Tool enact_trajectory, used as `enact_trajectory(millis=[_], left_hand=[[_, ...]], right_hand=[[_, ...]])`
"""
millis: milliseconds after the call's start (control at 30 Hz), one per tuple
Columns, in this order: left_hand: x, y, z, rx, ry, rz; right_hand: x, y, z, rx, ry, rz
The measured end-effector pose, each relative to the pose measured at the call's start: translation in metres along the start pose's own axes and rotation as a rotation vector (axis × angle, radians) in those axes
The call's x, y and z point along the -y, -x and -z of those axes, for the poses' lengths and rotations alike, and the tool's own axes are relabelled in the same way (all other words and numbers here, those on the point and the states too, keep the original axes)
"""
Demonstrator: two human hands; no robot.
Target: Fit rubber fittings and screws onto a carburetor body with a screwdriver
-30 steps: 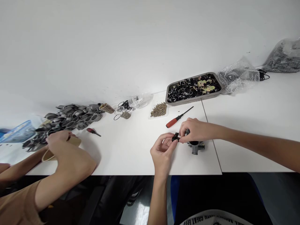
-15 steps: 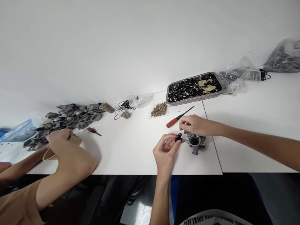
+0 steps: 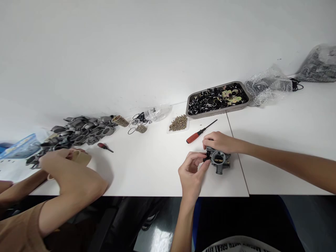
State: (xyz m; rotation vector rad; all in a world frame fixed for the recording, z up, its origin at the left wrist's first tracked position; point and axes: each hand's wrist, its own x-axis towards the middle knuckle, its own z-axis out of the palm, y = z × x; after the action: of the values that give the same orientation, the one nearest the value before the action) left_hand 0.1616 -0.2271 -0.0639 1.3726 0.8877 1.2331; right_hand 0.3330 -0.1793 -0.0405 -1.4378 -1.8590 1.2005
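Note:
A grey metal carburetor (image 3: 218, 168) rests on the white table near its front edge, its round bore facing me. A brass-coloured strip shows across that bore. My left hand (image 3: 192, 168) pinches a small black fitting (image 3: 207, 156) against the carburetor's left side. From behind, my right hand (image 3: 216, 140) lies over the carburetor's top with its fingers curled down on it; the fingertips are partly hidden. Just beyond my right hand lies a screwdriver (image 3: 193, 137) with a red handle and dark shaft.
A metal tray (image 3: 219, 113) of black and yellowish parts stands behind, beside a clear bag (image 3: 273, 84). A white dish (image 3: 178, 131) holds small brass pieces. At left, a co-worker's arms (image 3: 76, 178) work near grey castings (image 3: 86, 127) and a second red screwdriver (image 3: 105, 147).
My left hand has moved right, bringing the black fitting up against the carburetor. A brass strip now shows in the bore. The co-worker's hands have shifted slightly left.

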Motion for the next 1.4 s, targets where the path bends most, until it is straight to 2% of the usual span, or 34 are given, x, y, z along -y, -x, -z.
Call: enact_trajectory(millis=[67,133,233,300,333,433,467,533,633,800,900,967,1133,1400], left_hand=[[-0.006,-0.008,0.009,0.07,-0.055,-0.031],[-0.015,-0.026,0.02,0.157,-0.149,-0.062],[-0.027,-0.069,0.038,0.245,-0.34,-0.087],[-0.028,-0.101,0.045,0.297,-0.47,-0.08],[-0.025,-0.116,0.046,0.364,-0.536,-0.061],[-0.009,-0.147,0.043,0.677,-0.729,0.004],[-0.002,-0.152,0.04,0.736,-0.775,0.0],[0.01,-0.158,0.037,0.757,-0.809,-0.02],[0.017,-0.158,0.039,0.641,-0.694,-0.015],[-0.001,-0.168,0.064,0.313,-0.116,0.081],[-0.012,-0.182,0.083,0.089,0.189,0.006],[-0.015,-0.19,0.095,-0.042,0.295,-0.056],[-0.01,-0.203,0.116,-0.333,0.283,-0.13],[-0.013,-0.206,0.13,-0.665,0.146,-0.326]], right_hand=[[0.0,0.0,0.0,0.006,0.006,0.005],[0.001,0.001,0.001,0.018,0.002,0.009],[0.004,0.003,0.003,0.03,-0.012,-0.013],[0.004,0.004,0.003,0.023,-0.016,-0.03],[0.003,0.005,0.002,0.022,-0.02,-0.033],[0.002,0.005,0.0,0.016,-0.055,-0.039],[0.002,0.005,0.0,0.013,-0.069,-0.041],[0.003,0.005,0.0,0.005,-0.091,-0.048],[0.006,0.006,0.0,0.018,-0.115,-0.069],[0.004,0.006,-0.001,0.048,-0.148,-0.098],[0.002,0.005,-0.001,0.053,-0.155,-0.093],[0.002,0.004,-0.001,0.054,-0.154,-0.095],[0.005,0.005,0.0,0.055,-0.145,-0.124],[0.007,0.007,0.001,0.055,-0.098,-0.116]])
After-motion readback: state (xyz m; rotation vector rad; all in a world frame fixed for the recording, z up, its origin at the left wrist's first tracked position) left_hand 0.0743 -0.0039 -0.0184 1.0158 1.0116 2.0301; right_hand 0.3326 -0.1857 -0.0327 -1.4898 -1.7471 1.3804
